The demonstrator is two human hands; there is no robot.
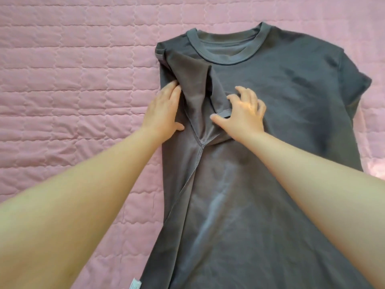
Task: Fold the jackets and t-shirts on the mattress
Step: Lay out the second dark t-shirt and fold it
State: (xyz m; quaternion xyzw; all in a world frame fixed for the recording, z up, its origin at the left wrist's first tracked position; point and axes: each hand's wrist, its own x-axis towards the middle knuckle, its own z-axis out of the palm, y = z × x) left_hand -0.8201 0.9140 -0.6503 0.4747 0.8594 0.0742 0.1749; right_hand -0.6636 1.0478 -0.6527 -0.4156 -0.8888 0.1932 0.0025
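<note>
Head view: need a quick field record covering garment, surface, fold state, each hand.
garment: grey t-shirt, lying flat, collar at the far end
surface: pink quilted mattress
fold state: near sleeve folded in over the chest; far sleeve not yet folded
left hand: flat, fingers straight, presses the folded edge
right hand: fingers curled, pinches the hem of the folded sleeve
other garments: none in view
</note>
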